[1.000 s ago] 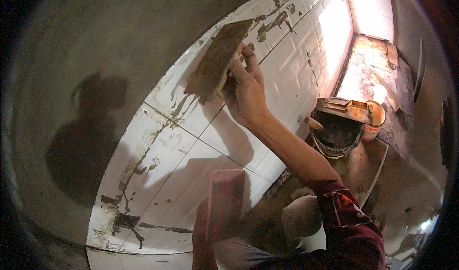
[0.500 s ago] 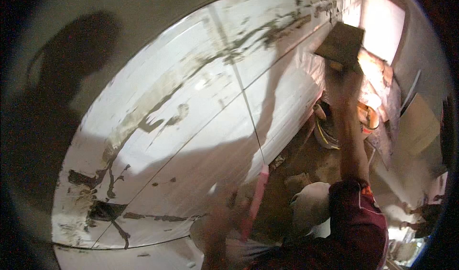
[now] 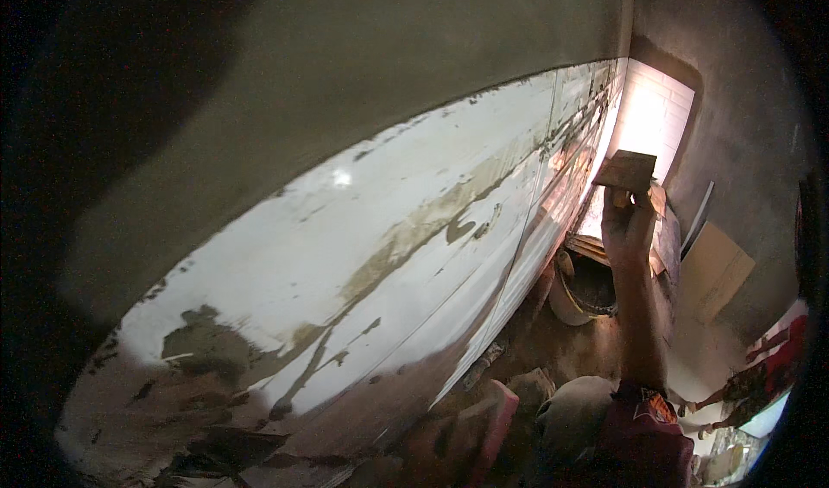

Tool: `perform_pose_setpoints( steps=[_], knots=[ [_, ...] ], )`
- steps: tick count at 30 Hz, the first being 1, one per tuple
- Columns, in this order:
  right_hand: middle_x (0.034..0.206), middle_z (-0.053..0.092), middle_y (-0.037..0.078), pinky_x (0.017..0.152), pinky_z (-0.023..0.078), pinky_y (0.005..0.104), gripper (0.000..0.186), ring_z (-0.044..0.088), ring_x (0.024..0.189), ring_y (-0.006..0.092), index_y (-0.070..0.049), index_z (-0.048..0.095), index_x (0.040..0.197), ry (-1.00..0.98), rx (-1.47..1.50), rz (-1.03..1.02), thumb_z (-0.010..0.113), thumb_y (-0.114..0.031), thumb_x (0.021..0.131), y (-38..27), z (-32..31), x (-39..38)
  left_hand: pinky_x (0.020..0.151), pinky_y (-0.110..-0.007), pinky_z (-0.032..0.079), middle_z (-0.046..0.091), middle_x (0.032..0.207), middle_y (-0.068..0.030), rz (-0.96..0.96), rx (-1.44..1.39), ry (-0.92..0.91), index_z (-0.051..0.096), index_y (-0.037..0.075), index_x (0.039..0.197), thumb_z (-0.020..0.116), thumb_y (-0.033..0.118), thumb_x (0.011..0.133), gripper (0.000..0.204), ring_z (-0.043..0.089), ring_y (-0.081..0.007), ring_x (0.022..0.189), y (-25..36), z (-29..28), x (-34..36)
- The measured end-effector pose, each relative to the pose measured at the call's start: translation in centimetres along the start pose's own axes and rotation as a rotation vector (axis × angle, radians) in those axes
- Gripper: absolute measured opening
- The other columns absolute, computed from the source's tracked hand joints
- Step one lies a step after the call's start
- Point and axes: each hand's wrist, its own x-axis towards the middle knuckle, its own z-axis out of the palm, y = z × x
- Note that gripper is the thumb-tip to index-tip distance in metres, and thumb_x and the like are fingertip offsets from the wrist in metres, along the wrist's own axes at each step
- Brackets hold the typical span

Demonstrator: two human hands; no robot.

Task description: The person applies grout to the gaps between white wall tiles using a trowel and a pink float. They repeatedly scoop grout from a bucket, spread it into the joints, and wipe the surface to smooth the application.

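My right hand [image 3: 628, 220] is raised at the end of an outstretched arm, its fingers closed under a flat, four-sided, brownish tool [image 3: 627, 170] like a float or trowel. The tool is in front of the brightly lit far tiles [image 3: 654, 112]. To the left runs a white tiled wall [image 3: 337, 220], smeared with grey-brown mortar. Low in the picture, my left hand [image 3: 436, 445] is a dark blur near the tiles. Beside it stands a pink strip or edge [image 3: 496, 432]; whether the hand grips it cannot be made out.
A bucket [image 3: 570, 302] with a dark inside stands below my right forearm. Cardboard-like sheets [image 3: 718, 272] lean at the right wall, beside a pale strip [image 3: 698, 218]. Another person in red [image 3: 773, 363] is at the right edge. A pale rounded form [image 3: 574, 406] lies below the bucket.
The view has shifted, showing more bare grey wall above the tiles. The flat tool, still in my right hand, appears lower and smaller. My left hand and the pink strip sit lower in the picture.
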Motion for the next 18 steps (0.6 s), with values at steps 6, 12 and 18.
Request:
perform_pose_setpoints(
  steps=[6,12,18],
  knots=[
    [0.108,0.06,0.014,0.094,0.051,0.0339,0.022,0.061,0.099,0.022,0.006,0.053,0.112,-0.261,0.215,0.0,0.045,-0.005,0.095,0.3,1.9,3.0,0.087,-0.04,0.049,0.065,0.11,-0.0174,0.007,-0.005,-0.006,0.06,0.004,0.119,0.064,0.04,0.085,0.05,0.063,-0.0298,0.101,-0.4,-0.2,-0.3],
    [0.115,0.058,0.017,0.097,0.049,0.0326,0.025,0.059,0.104,0.0242,0.006,0.051,0.116,-0.363,0.278,-0.026,0.04,-0.006,0.097,0.9,5.5,6.0,0.086,-0.04,0.049,0.065,0.11,-0.0173,0.013,0.015,0.012,0.061,0.004,0.119,0.064,0.04,0.085,0.05,0.063,-0.0297,0.1,-0.4,-0.5,-0.2],
    [0.111,0.061,0.016,0.091,0.053,0.037,0.025,0.062,0.1,0.0249,0.005,0.053,0.114,-0.158,0.309,-0.03,0.043,-0.008,0.095,2.0,8.5,5.4,0.086,-0.04,0.049,0.065,0.109,-0.0172,0.039,0.042,0.043,0.061,0.004,0.119,0.065,0.04,0.084,0.05,0.063,-0.0297,0.1,0.1,-0.9,0.3]
  ],
)
